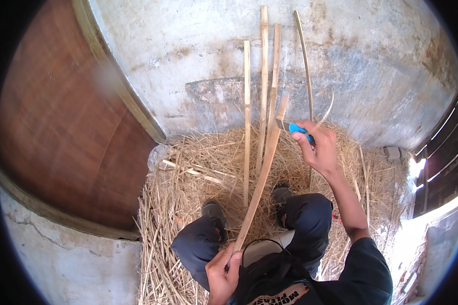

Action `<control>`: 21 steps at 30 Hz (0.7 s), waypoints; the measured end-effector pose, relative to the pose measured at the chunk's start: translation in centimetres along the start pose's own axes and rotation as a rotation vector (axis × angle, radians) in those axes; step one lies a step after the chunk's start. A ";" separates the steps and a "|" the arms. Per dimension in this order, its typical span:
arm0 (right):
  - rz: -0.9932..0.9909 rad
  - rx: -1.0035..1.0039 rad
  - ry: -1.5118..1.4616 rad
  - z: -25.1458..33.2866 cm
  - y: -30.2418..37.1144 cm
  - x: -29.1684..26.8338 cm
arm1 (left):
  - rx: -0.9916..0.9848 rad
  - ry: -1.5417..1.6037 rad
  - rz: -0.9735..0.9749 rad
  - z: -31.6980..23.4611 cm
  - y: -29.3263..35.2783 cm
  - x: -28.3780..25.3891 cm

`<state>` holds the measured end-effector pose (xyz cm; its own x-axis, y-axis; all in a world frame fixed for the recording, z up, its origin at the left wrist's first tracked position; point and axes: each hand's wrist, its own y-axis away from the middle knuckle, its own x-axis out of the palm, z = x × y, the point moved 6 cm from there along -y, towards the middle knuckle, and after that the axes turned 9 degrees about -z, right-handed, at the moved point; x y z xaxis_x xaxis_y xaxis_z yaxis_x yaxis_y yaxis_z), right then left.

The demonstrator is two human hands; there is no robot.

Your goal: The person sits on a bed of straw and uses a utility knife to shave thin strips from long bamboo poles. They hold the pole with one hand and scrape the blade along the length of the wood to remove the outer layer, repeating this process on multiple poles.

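Observation:
A long flat strip of pale wood, bamboo by its look, (260,186) slants up from my lap toward the wall. My left hand (224,271) grips its lower end, fingers wrapped round it. Near the strip's upper end my right hand (316,147) is closed on the blue handle of a knife (296,129). The short blade lies across the strip. A thin curled shaving (330,108) rises beside my right hand; whether it is still joined to the strip I cannot tell.
Several slender poles (247,101) lean on the stained wall (198,56). Straw-like shavings (188,147) cover the floor round my feet. A brown door (71,127) in a wooden frame stands at left, and dark slats (445,152) at right. Loose pale strips (193,171) lie on the shavings.

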<state>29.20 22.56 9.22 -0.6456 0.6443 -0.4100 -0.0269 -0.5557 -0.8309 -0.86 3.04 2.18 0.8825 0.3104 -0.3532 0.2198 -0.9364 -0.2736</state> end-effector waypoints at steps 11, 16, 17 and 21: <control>-0.051 -0.053 -0.005 0.0 -0.2 1.5 | -0.170 0.108 0.134 4.5 0.7 -0.3; -0.163 0.304 0.159 -9.0 -0.7 0.3 | -0.074 0.070 0.163 4.6 1.3 -0.8; -0.175 0.526 0.246 -14.1 -1.7 -2.0 | -0.109 0.024 0.193 4.7 2.4 -1.8; -0.329 0.388 0.057 -14.0 -2.2 -5.4 | -0.287 0.144 0.127 8.9 3.2 -3.2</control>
<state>43.40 27.62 8.00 -0.5130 0.8395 -0.1792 -0.5102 -0.4661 -0.7228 -6.68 0.52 -5.53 0.9554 0.1815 -0.2328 0.1946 -0.9803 0.0341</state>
